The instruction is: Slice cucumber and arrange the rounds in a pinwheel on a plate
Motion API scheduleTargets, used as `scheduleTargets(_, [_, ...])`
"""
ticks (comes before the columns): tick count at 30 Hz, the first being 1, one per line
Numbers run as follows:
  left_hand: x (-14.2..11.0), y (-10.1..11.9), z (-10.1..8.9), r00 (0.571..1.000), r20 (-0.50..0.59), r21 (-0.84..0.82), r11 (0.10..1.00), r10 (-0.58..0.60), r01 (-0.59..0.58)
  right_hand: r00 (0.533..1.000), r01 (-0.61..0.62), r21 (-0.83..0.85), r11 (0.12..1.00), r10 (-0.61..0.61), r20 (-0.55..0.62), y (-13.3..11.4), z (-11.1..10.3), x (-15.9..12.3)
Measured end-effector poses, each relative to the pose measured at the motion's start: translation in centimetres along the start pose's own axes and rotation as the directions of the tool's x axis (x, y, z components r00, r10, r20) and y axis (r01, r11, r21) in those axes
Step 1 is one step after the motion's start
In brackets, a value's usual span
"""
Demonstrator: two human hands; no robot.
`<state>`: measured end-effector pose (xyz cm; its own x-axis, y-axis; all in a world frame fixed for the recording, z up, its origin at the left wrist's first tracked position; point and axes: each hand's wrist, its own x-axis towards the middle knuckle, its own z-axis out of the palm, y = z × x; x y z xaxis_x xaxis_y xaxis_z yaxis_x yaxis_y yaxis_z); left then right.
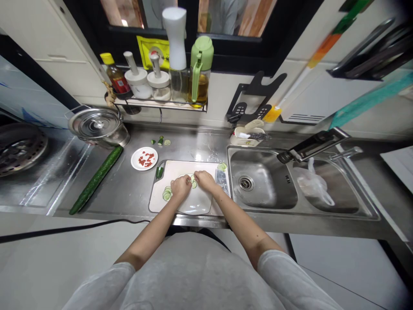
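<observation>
- Arranging seems to be in hand: cucumber slices (194, 184) lie on the far part of the white plate (195, 206), over the cutting board (172, 166).
- Left hand (181, 188) and right hand (205, 180) are poised close together, each grip narrow; whether a slice is held cannot be told.
- Slices from the left stack (167, 194) are best handled by their edges.

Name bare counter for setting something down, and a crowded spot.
Bare steel counter lies between the long green cucumber and white rectangular chopping board, in front of the round white plate. The board is crowded: pale cucumber slices, left hand, right hand.
</observation>
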<state>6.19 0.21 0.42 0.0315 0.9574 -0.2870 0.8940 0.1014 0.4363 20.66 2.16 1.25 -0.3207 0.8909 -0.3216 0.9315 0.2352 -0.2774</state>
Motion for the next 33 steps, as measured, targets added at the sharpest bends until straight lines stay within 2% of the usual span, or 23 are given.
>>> scheduleTargets(10, [0.1,0.1,0.1,1.000,-0.016,0.080,0.997,0.020,-0.019,1.000,0.015,-0.084,0.996,-0.016,-0.010,-0.4,-0.2,-0.2])
scheduleTargets(15, [0.0,-0.2,0.1,0.999,-0.042,0.088,0.996,0.017,-0.014,0.998,-0.050,-0.061,0.997,0.048,-0.030,-0.4,-0.5,-0.6])
scheduleTargets(19, [0.0,-0.6,0.1,0.997,-0.068,0.073,0.997,0.026,-0.021,0.987,-0.153,-0.030,0.988,0.150,-0.063,-0.3,-0.5,-1.3])
scheduleTargets(22, [0.1,-0.7,0.1,0.996,-0.075,0.074,0.997,0.038,-0.032,0.977,-0.211,-0.031,0.977,0.209,-0.045,-0.4,-0.3,-1.6])
scheduleTargets(33, [0.2,-0.5,0.0,0.999,-0.022,0.087,0.996,0.034,-0.032,0.969,-0.249,-0.060,0.967,0.249,-0.002,-0.7,-0.2,-1.5])
